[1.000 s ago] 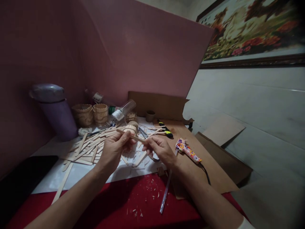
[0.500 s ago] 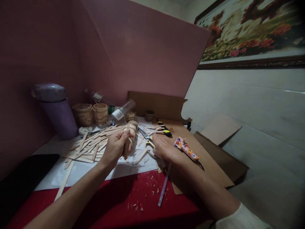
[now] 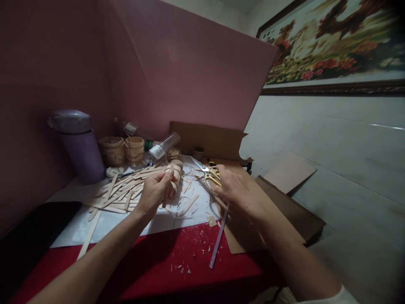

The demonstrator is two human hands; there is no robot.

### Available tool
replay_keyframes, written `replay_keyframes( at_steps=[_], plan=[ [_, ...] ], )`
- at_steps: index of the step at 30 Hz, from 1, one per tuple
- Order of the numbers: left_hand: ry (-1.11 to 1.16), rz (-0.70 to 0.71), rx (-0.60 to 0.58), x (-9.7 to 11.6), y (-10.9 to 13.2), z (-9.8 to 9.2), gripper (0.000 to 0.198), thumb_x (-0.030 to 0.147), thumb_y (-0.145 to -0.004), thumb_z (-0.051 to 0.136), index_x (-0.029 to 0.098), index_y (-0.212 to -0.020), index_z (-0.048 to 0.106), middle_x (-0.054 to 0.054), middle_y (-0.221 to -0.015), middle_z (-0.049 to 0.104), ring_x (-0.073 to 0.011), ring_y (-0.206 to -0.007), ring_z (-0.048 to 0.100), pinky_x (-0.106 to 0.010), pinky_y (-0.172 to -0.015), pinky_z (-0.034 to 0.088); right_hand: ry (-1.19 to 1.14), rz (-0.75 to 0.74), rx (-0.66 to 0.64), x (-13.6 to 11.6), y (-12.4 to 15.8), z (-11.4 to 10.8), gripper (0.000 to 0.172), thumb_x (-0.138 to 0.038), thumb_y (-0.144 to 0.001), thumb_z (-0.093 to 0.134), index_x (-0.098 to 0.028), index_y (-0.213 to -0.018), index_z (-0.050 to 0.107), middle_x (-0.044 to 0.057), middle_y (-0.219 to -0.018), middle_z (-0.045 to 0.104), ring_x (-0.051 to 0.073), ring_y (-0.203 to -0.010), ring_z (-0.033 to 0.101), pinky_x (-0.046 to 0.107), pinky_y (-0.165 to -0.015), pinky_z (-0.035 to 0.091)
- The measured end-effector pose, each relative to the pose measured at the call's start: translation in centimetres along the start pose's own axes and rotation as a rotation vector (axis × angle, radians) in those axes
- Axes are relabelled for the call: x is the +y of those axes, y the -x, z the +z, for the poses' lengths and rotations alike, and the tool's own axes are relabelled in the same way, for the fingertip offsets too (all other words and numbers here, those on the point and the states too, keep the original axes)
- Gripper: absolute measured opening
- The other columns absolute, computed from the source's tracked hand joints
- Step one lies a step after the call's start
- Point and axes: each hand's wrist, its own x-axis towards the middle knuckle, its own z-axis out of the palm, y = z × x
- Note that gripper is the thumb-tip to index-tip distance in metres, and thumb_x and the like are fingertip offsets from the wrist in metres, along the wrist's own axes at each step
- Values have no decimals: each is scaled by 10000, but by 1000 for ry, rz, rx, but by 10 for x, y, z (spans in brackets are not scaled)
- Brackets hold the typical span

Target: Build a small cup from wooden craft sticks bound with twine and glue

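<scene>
I am holding scissors [image 3: 205,169] right of the sticks [image 3: 122,191]; behind the sticks, cups [image 3: 134,152] are standing between a container [image 3: 81,154] and a bottle [image 3: 157,150].

Gold-handled metal scissors [image 3: 206,169], angled away leftward; slim wooden stick [image 3: 171,167] (partly hidden), left of scissors.

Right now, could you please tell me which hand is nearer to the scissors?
Right. The right hand holds the scissors by the handles; the left hand is apart from them, to their left, beside the wooden sticks.

Single head-worn view, facing forward and down, close above the red-covered table [image 3: 164,270], pink panel [image 3: 190,76] beyond
</scene>
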Motion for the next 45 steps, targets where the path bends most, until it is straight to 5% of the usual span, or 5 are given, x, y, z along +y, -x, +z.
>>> replay_keyframes(
  at_steps=[5, 8, 12, 22, 45],
  plan=[
    [41, -34, -52, -3, 0, 1, 341, 452, -790, 620, 152, -632, 584, 66, -312, 376, -49, -269, 256, -180, -337, 149, -903, -40, 88, -11, -8, 23, 592, -257, -708, 680, -211, -1254, 458, -43, -699, 601, 142, -586, 570, 258, -553, 438],
    [72, -50, -47, -3, 0, 2, 245, 353, -771, 589, 149, -635, 592, 63, -329, 375, -57, -302, 262, -187, -355, 168, -1322, -34, -108, -29, -12, 31, 312, -400, -772, 660, -201, -968, 522, -96, -526, 470, 93, -401, 435, 225, -419, 382],
    [118, -54, -64, 0, 1, 1, 197, 297, -754, 560, 146, -633, 596, 59, -329, 374, -61, -316, 263, -203, -383, 198, -1567, -36, -375, -42, -2, 34, 428, -536, -722, 740, -203, -882, 524, -63, -618, 524, 105, -515, 545, 255, -542, 504],
    [153, -85, -80, 1, 4, 1, 312, 428, -821, 600, 140, -702, 613, 69, -332, 363, -54, -309, 251, -201, -373, 178, -1467, 137, -537, -41, 56, 23, 612, -813, -708, 554, -209, -805, 535, -9, -671, 513, 99, -518, 453, 219, -458, 376],
    [15, -147, -182, 7, 18, 8, 436, 612, -813, 566, 183, -754, 508, -6, -446, 594, -104, -257, 441, -156, -237, 244, -1327, -125, -499, -31, 45, 62, 730, -834, -697, 542, -211, -1074, 495, -53, -662, 471, 56, -423, 369, 193, -390, 368]
  ],
)
